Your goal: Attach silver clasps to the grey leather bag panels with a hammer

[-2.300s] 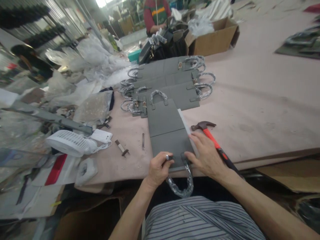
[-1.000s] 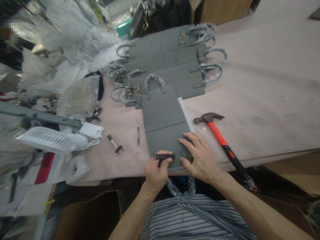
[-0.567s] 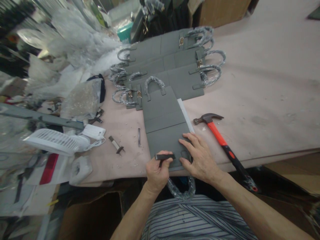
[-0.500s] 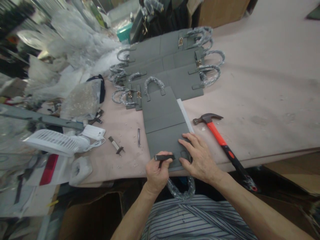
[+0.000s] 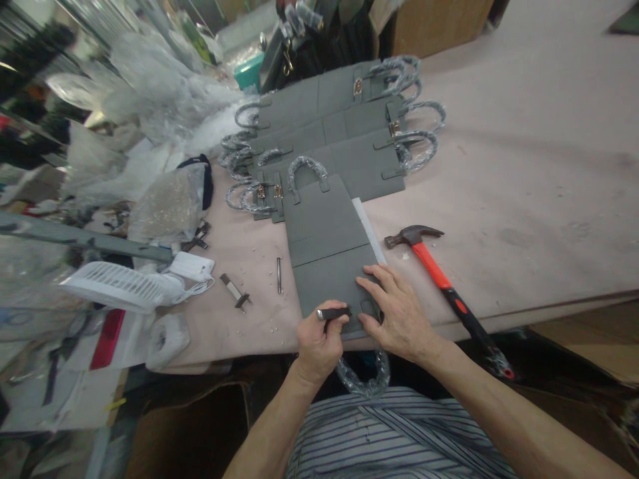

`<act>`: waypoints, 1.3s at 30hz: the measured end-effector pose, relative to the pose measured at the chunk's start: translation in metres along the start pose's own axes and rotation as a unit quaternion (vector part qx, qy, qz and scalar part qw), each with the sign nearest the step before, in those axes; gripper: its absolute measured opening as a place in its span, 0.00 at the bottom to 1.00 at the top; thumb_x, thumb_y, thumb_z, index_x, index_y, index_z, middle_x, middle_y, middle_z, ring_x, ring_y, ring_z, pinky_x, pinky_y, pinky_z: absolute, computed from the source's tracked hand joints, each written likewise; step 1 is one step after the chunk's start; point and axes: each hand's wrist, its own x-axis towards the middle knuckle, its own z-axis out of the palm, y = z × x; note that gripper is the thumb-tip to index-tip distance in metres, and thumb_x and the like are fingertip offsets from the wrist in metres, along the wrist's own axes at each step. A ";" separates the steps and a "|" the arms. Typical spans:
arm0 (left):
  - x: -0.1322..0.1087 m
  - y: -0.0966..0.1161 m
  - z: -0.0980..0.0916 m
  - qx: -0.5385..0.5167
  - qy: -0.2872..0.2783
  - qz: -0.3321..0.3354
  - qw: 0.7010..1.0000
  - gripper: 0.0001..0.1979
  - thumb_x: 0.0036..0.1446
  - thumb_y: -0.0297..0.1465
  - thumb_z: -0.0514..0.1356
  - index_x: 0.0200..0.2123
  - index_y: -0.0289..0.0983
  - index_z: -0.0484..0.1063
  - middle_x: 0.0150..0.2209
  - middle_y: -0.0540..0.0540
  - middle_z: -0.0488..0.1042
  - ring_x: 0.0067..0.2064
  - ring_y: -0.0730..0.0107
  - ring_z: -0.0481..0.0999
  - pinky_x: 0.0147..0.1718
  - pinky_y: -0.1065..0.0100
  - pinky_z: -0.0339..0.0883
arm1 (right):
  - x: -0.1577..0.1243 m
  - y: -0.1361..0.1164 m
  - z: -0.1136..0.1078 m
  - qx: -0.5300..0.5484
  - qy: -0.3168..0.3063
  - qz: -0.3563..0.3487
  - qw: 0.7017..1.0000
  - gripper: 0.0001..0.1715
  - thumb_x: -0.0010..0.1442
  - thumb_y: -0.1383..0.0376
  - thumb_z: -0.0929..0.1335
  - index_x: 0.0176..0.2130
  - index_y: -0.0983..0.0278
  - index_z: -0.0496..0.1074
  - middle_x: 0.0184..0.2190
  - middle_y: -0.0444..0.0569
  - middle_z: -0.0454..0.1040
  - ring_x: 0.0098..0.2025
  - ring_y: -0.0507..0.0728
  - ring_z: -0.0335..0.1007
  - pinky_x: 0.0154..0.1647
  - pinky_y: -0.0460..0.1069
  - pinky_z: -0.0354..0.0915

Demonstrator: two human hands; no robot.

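Note:
A grey bag panel (image 5: 327,223) lies flat, its plastic-wrapped handles (image 5: 367,382) sticking out at the far end and over the table's near edge. My left hand (image 5: 322,342) is closed round a dark punch-like tool (image 5: 332,313), tilted toward the right, with its tip down at the panel near a handle tab. My right hand (image 5: 397,309) lies on the panel's right edge with fingers spread, beside that tab. To the right of it rests a claw hammer (image 5: 436,266) with a red and black handle. A thin metal rod (image 5: 279,275) lies left of the panel.
More grey bag panels (image 5: 344,156) overlap at the back. A metal punching tool (image 5: 234,291), a white fan-like device (image 5: 120,286) and a clear plastic bag (image 5: 167,203) are on the left. A cardboard box (image 5: 439,26) stands at the back.
The tool in my left hand has tipped, its butt end now turned more toward me and shifted slightly right. My right hand stays on the panel. The view has shifted slightly.

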 end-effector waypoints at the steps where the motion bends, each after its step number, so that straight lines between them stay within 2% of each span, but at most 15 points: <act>1: 0.000 0.000 0.001 0.006 -0.001 0.002 1.000 0.05 0.64 0.28 0.59 0.41 0.36 0.76 0.37 0.44 0.83 0.40 0.65 0.84 0.43 0.66 0.79 | 0.000 0.000 0.000 -0.001 0.000 0.001 1.000 0.33 0.56 0.62 0.70 0.59 0.66 0.68 0.65 0.60 0.61 0.69 0.70 0.51 0.67 0.67 0.58; 8: 0.003 0.002 0.005 0.020 -0.019 0.008 1.000 0.06 0.65 0.28 0.56 0.41 0.37 0.74 0.37 0.44 0.80 0.40 0.66 0.82 0.42 0.68 0.77 | 0.000 0.004 0.002 0.025 0.015 -0.009 1.000 0.32 0.56 0.62 0.70 0.59 0.65 0.68 0.65 0.60 0.61 0.69 0.70 0.51 0.67 0.68 0.56; 11: 0.004 0.001 0.006 0.017 -0.031 0.013 0.999 0.06 0.64 0.26 0.57 0.41 0.37 0.73 0.37 0.44 0.80 0.40 0.66 0.82 0.42 0.68 0.76 | -0.005 0.011 -0.002 0.103 0.041 -0.030 0.993 0.29 0.60 0.58 0.69 0.59 0.63 0.68 0.63 0.60 0.65 0.67 0.69 0.56 0.66 0.68 0.59; 13: 0.003 0.001 0.005 0.014 -0.023 0.002 1.000 0.06 0.63 0.26 0.57 0.40 0.37 0.74 0.37 0.44 0.80 0.40 0.66 0.81 0.42 0.67 0.76 | -0.013 0.017 -0.009 0.138 0.068 -0.013 0.988 0.26 0.63 0.58 0.67 0.58 0.63 0.67 0.61 0.59 0.67 0.64 0.66 0.61 0.64 0.65 0.62; 16: 0.003 0.000 0.004 0.011 -0.013 -0.002 1.000 0.06 0.64 0.27 0.57 0.40 0.37 0.74 0.37 0.44 0.80 0.40 0.66 0.82 0.42 0.67 0.76 | -0.032 0.029 -0.025 0.100 0.139 0.046 0.984 0.21 0.65 0.60 0.66 0.55 0.63 0.69 0.54 0.59 0.73 0.58 0.65 0.69 0.60 0.62 0.65; 19: 0.004 0.001 0.004 0.008 -0.016 0.014 1.000 0.06 0.63 0.26 0.57 0.40 0.37 0.74 0.37 0.44 0.80 0.39 0.67 0.82 0.41 0.68 0.76 | -0.052 0.043 -0.042 0.004 0.189 0.097 0.977 0.17 0.64 0.60 0.65 0.52 0.62 0.71 0.49 0.59 0.75 0.53 0.67 0.71 0.58 0.63 0.66; 22: 0.005 0.003 0.005 0.011 -0.013 0.020 1.000 0.06 0.62 0.26 0.57 0.39 0.37 0.74 0.36 0.44 0.80 0.37 0.68 0.82 0.39 0.70 0.76 | -0.063 0.057 -0.053 -0.109 0.153 0.157 0.970 0.19 0.64 0.58 0.64 0.51 0.65 0.71 0.46 0.61 0.74 0.50 0.69 0.70 0.53 0.63 0.66; 27: 0.005 0.004 0.006 0.030 -0.015 0.018 0.999 0.05 0.62 0.25 0.58 0.39 0.36 0.74 0.35 0.45 0.80 0.35 0.69 0.81 0.36 0.72 0.74 | -0.057 0.066 -0.058 -0.203 0.008 0.220 0.954 0.19 0.62 0.60 0.63 0.48 0.66 0.71 0.39 0.58 0.72 0.39 0.65 0.69 0.36 0.55 0.64; 30: 0.004 0.002 0.007 0.032 -0.018 0.015 0.999 0.05 0.62 0.25 0.58 0.40 0.37 0.73 0.35 0.46 0.80 0.33 0.69 0.81 0.35 0.72 0.74 | -0.043 0.063 -0.064 -0.162 -0.037 0.273 0.948 0.12 0.59 0.63 0.64 0.41 0.65 0.71 0.35 0.55 0.71 0.33 0.60 0.67 0.30 0.52 0.59; 32: 0.003 0.001 0.008 0.036 -0.032 0.026 0.998 0.06 0.62 0.25 0.58 0.41 0.37 0.73 0.35 0.46 0.80 0.33 0.69 0.81 0.35 0.72 0.74 | -0.033 0.059 -0.069 -0.039 -0.051 0.336 0.940 0.08 0.53 0.65 0.67 0.36 0.64 0.69 0.30 0.51 0.70 0.30 0.57 0.66 0.28 0.50 0.57; 33: 0.003 0.001 0.008 0.039 -0.040 0.034 0.998 0.06 0.62 0.25 0.58 0.41 0.37 0.73 0.35 0.46 0.80 0.33 0.69 0.81 0.35 0.71 0.74 | -0.029 0.057 -0.072 0.064 -0.056 0.374 0.924 0.09 0.50 0.66 0.68 0.35 0.63 0.69 0.27 0.48 0.69 0.28 0.56 0.65 0.27 0.49 0.58; 34: 0.002 0.000 0.008 0.042 -0.045 0.041 0.997 0.06 0.62 0.25 0.58 0.41 0.38 0.73 0.35 0.46 0.80 0.33 0.69 0.81 0.35 0.71 0.74 | -0.025 0.053 -0.074 0.185 -0.060 0.412 0.890 0.10 0.49 0.66 0.68 0.34 0.63 0.68 0.25 0.46 0.68 0.26 0.54 0.64 0.25 0.48 0.58; 37: 0.001 -0.001 0.010 0.037 -0.049 0.037 0.997 0.06 0.62 0.25 0.57 0.41 0.38 0.72 0.34 0.46 0.80 0.32 0.69 0.80 0.33 0.72 0.73 | -0.015 0.036 -0.081 0.459 -0.066 0.468 0.753 0.09 0.51 0.62 0.68 0.34 0.62 0.66 0.20 0.39 0.61 0.18 0.48 0.54 0.19 0.44 0.54; 38: 0.001 -0.001 0.011 0.032 -0.047 0.029 0.998 0.06 0.62 0.25 0.57 0.41 0.38 0.72 0.33 0.47 0.79 0.31 0.69 0.80 0.33 0.72 0.73 | -0.012 0.027 -0.085 0.489 -0.064 0.471 0.732 0.09 0.53 0.59 0.67 0.33 0.61 0.64 0.20 0.37 0.58 0.17 0.47 0.50 0.17 0.43 0.51; 39: 0.001 -0.001 0.011 0.026 -0.048 0.020 0.998 0.06 0.61 0.25 0.57 0.41 0.38 0.72 0.33 0.47 0.79 0.31 0.70 0.79 0.32 0.72 0.72 | -0.011 0.018 -0.090 0.491 -0.058 0.465 0.734 0.11 0.56 0.56 0.67 0.33 0.61 0.63 0.19 0.36 0.56 0.16 0.46 0.47 0.15 0.43 0.48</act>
